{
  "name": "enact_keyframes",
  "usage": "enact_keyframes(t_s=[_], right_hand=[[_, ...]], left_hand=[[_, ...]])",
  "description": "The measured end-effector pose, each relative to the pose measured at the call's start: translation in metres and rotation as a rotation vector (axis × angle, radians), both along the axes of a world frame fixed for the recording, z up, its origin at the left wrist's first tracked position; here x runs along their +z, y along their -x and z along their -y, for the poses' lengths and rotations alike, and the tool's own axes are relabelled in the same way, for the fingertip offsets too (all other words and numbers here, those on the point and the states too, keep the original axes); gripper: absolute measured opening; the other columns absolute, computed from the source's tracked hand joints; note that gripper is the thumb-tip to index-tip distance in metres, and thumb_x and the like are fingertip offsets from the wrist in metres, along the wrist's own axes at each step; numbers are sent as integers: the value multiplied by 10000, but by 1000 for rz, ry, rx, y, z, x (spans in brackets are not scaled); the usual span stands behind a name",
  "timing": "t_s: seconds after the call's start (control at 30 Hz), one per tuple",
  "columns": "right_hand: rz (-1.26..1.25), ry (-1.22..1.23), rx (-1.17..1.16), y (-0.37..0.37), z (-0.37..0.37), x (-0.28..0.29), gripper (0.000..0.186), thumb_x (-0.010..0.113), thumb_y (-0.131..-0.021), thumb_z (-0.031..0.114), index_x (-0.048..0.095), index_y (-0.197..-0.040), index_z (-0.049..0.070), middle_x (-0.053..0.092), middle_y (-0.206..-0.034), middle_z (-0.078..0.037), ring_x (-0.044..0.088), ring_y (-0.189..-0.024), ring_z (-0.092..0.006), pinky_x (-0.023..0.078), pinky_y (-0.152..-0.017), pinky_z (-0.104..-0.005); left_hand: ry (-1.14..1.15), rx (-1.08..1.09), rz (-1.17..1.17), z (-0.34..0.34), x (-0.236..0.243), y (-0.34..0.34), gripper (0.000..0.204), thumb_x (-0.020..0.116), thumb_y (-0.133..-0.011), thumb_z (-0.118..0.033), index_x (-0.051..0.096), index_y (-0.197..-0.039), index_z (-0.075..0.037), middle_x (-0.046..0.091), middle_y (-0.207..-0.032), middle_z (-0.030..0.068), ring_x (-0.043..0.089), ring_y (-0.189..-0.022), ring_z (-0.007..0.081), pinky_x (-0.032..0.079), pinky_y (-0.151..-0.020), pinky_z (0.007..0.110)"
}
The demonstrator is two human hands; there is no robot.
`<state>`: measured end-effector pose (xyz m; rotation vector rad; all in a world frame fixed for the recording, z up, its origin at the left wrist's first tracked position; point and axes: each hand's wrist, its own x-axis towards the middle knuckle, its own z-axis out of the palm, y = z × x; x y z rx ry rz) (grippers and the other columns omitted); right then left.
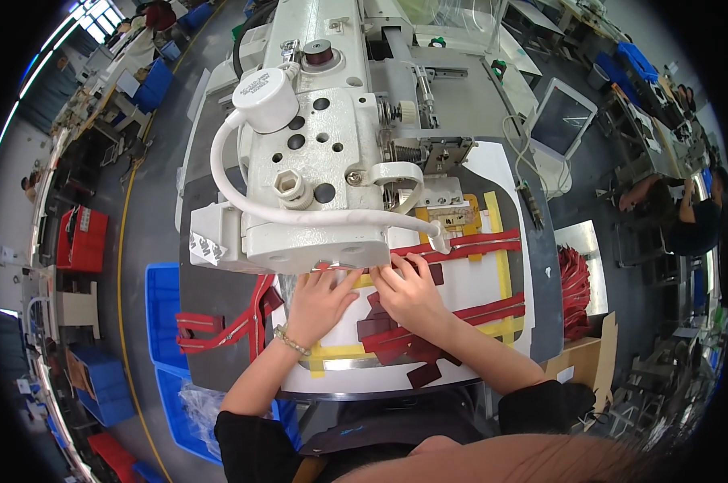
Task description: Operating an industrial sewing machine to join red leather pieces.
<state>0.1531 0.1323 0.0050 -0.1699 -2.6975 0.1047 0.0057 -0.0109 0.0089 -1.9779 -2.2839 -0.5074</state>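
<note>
A long red zipper [483,243] lies across the white work plate under the head of a white industrial sewing machine [299,169]. My left hand [323,302] rests flat by its near edge, thumb and fingers apart, with the fingertips partly hidden by the machine head. To its right, my right hand [410,296] has bent fingers closed at the zipper's edge, close to a dark red fabric tab [437,274]. Nearer to me, a second red zipper [492,311] runs beneath my right forearm. Small dark red fabric pieces [424,373] lie around it.
Yellow tape [505,278] borders the white plate. Red zippers [239,328] trail toward the left edge of the table. A bundle of red zippers [573,294] sits at the right, above a cardboard box [597,358]. Blue bins [164,318] stand at the left; a screen [563,118] stands far right.
</note>
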Motion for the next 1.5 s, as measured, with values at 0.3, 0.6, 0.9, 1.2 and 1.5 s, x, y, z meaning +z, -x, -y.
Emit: enact_keyframes(t_s=[0.3,0.6,0.9,1.2,1.5], right_hand=[[10,-3,16,1,-3,2,331,559,-787,151,607,-1071,-11,581,-1041,-120,561,-1032,-278,395,-912,-408],[10,24,41,1,-5,2,344,553,-787,153,604,-1083,-14,575,-1047,-122,557,-1037,-284,407,-878,-405],[12,29,48,1,-4,1,350,560,-782,151,601,-1086,-18,567,-1048,-126,553,-1019,-289,396,-914,-415],[-16,157,129,-5,-18,-4,194,581,-769,118,580,-945,37,585,-1067,-99,555,-1061,-241,360,-1004,-446],[-67,159,188,5,-29,-11,110,572,-780,89,546,-885,68,609,-1116,-78,559,-1101,-220,356,-1012,-454]], left_hand=[[-10,68,-45,-6,-7,-7,407,675,-783,-211,624,-1187,-186,555,-904,55,540,-899,253,399,-863,414],[-9,79,-59,-4,-10,-6,384,673,-778,-181,644,-1161,-193,571,-910,44,571,-865,236,412,-830,390],[-15,77,-95,-5,-9,-5,344,679,-766,-199,655,-1109,-178,578,-922,58,556,-913,263,407,-828,407],[-54,79,-157,-6,-8,-1,339,647,-789,-230,642,-1127,-215,595,-957,6,525,-975,217,394,-849,438],[226,68,205,-9,-1,37,384,656,-805,-352,636,-1144,-172,635,-994,63,568,-998,226,430,-856,435]])
